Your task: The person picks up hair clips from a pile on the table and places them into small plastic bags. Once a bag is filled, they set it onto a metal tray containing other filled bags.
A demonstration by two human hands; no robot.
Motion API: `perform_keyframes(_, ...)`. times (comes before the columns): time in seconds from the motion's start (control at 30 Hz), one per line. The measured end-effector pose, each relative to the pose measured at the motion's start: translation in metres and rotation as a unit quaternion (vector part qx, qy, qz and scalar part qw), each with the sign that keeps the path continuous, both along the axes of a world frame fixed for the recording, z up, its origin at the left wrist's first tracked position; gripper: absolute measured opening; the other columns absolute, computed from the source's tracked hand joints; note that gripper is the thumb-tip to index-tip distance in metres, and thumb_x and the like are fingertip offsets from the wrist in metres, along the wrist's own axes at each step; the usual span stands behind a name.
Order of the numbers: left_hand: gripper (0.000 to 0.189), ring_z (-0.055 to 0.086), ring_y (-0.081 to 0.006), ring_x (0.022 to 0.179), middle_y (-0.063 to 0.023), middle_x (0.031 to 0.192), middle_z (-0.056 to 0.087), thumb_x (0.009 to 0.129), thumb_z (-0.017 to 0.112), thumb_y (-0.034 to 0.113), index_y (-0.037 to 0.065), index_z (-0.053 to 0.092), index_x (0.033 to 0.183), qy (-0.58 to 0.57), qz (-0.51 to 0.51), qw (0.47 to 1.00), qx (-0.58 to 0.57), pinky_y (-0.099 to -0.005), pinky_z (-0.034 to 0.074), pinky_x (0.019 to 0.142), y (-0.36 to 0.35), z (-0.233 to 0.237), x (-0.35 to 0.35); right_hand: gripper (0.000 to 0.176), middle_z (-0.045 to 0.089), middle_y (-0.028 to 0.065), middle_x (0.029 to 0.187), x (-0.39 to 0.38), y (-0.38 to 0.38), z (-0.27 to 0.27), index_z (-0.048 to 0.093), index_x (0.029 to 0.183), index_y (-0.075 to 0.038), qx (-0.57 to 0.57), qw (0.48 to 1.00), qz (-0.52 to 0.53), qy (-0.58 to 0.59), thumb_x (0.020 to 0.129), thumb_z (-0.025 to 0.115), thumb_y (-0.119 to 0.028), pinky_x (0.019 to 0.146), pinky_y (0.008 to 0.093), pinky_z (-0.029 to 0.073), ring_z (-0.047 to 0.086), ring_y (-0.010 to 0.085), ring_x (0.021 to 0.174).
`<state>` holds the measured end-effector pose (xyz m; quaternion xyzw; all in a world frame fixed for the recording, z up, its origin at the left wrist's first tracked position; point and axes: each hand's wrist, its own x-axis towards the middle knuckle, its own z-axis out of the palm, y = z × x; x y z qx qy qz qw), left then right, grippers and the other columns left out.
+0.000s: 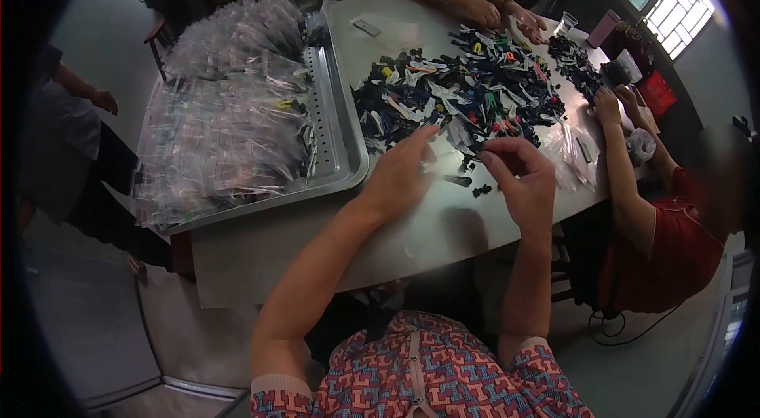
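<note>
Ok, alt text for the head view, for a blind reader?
The person's left hand reaches flat into a pile of small dark parts on a grey table; the right hand curls its fingers at the pile's edge. A metal tray of clear bags sits beside it.

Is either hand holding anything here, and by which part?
The right hand seems to pinch a small dark piece; which part cannot be told. The left hand only touches the pile.

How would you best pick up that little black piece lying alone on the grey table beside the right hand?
Probably pinch the little black piece across its width, coming straight down from above. It lies flat on the grey table, apart from the heaped pile of dark parts, with bare surface around it; the right hand is nearest.
</note>
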<state>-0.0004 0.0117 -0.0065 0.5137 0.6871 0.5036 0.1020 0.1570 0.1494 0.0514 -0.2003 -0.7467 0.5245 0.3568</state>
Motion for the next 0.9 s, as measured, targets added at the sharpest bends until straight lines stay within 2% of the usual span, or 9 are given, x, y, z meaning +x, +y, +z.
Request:
perform_keyframes(0.03,0.07,0.063,-0.0239,0.081,-0.0098,0.1,0.066,0.079,0.07,0.004,0.006,0.043,0.144,-0.001,-0.002,1.0,-0.001,-0.0349,0.052,0.074,-0.001,0.001,0.001,0.015,0.07,0.0015,0.087,-0.002,-0.007,0.008,0.073,0.098,-0.005,0.037,0.999,0.0,0.001,0.084,0.075,0.0,0.058,0.0204,0.044,0.059,0.0054,0.069)
perform_keyframes(0.13,0.071,0.064,-0.0239,0.082,-0.0104,0.1,0.066,0.079,0.07,0.003,0.006,0.043,0.144,-0.008,-0.009,1.0,-0.015,-0.0352,0.052,0.074,0.0,0.006,0.003,0.016,0.069,0.0029,0.089,-0.012,-0.022,0.023,0.072,0.098,-0.004,0.193,0.981,-0.013,-0.034,0.083,0.076,0.0,0.055,0.0228,0.044,0.059,0.0085,0.067)
perform_keyframes(0.23,0.071,0.064,-0.0241,0.081,-0.0107,0.1,0.066,0.079,0.07,0.003,0.005,0.043,0.144,-0.031,-0.008,0.999,-0.017,-0.0351,0.053,0.075,0.0,0.003,0.003,0.017,0.07,0.0032,0.089,-0.025,-0.023,0.011,0.072,0.099,-0.004,0.255,0.966,-0.032,-0.017,0.083,0.076,0.0,0.055,0.0227,0.045,0.059,0.0091,0.067)
perform_keyframes(0.43,0.07,0.063,-0.0205,0.082,-0.0095,0.099,0.065,0.079,0.069,0.001,0.005,0.043,0.143,-0.06,-0.01,0.998,-0.018,-0.0325,0.053,0.077,-0.002,0.008,0.001,0.018,0.07,0.0056,0.088,-0.016,-0.01,0.004,0.072,0.101,-0.005,0.118,0.992,-0.041,0.0,0.084,0.075,-0.001,0.056,0.0256,0.049,0.062,0.0127,0.067)
perform_keyframes(0.5,0.068,0.062,-0.0187,0.082,-0.0087,0.099,0.065,0.079,0.069,0.002,0.003,0.044,0.142,-0.067,-0.001,0.998,0.008,-0.0321,0.052,0.077,0.0,0.006,-0.002,0.017,0.071,0.0075,0.089,-0.008,0.005,-0.005,0.073,0.1,-0.005,0.114,0.992,-0.047,-0.002,0.083,0.076,-0.005,0.057,0.0286,0.051,0.065,0.0168,0.067)
perform_keyframes(0.57,0.067,0.062,-0.0186,0.082,-0.0085,0.098,0.065,0.08,0.069,0.003,0.003,0.045,0.142,-0.07,0.004,0.997,0.009,-0.0322,0.052,0.077,-0.001,0.004,-0.002,0.017,0.07,0.0083,0.09,0.001,0.008,-0.009,0.073,0.099,-0.005,0.221,0.961,0.001,-0.169,0.083,0.077,-0.01,0.06,0.0311,0.052,0.066,0.0205,0.07)
perform_keyframes(0.6,0.065,0.062,-0.0185,0.082,-0.0082,0.098,0.066,0.08,0.069,0.003,0.002,0.045,0.141,-0.073,0.007,0.997,0.009,-0.0323,0.052,0.078,0.0,0.004,-0.002,0.015,0.069,0.0083,0.092,0.004,0.007,-0.017,0.072,0.094,-0.006,0.251,0.946,0.003,-0.203,0.082,0.077,-0.013,0.069,0.0353,0.053,0.066,0.0247,0.08)
perform_keyframes(0.7,0.065,0.062,-0.0183,0.081,-0.0084,0.098,0.066,0.08,0.069,0.004,0.002,0.046,0.14,-0.058,0.01,0.998,0.011,-0.0322,0.052,0.077,0.0,0.003,-0.002,0.014,0.067,0.008,0.092,0.009,0.003,-0.035,0.07,0.091,-0.006,0.289,0.931,-0.013,-0.224,0.081,0.077,-0.013,0.077,0.0377,0.051,0.064,0.0266,0.089)
perform_keyframes(0.9,0.064,0.062,-0.0184,0.082,-0.009,0.098,0.066,0.08,0.07,0.005,0.003,0.046,0.14,-0.062,0.012,0.998,0.0,-0.0319,0.052,0.077,0.001,0.0,-0.004,0.016,0.065,0.0083,0.093,0.01,0.01,-0.041,0.068,0.094,-0.007,0.31,0.923,-0.002,-0.228,0.081,0.075,-0.014,0.079,0.0401,0.05,0.062,0.0284,0.092)
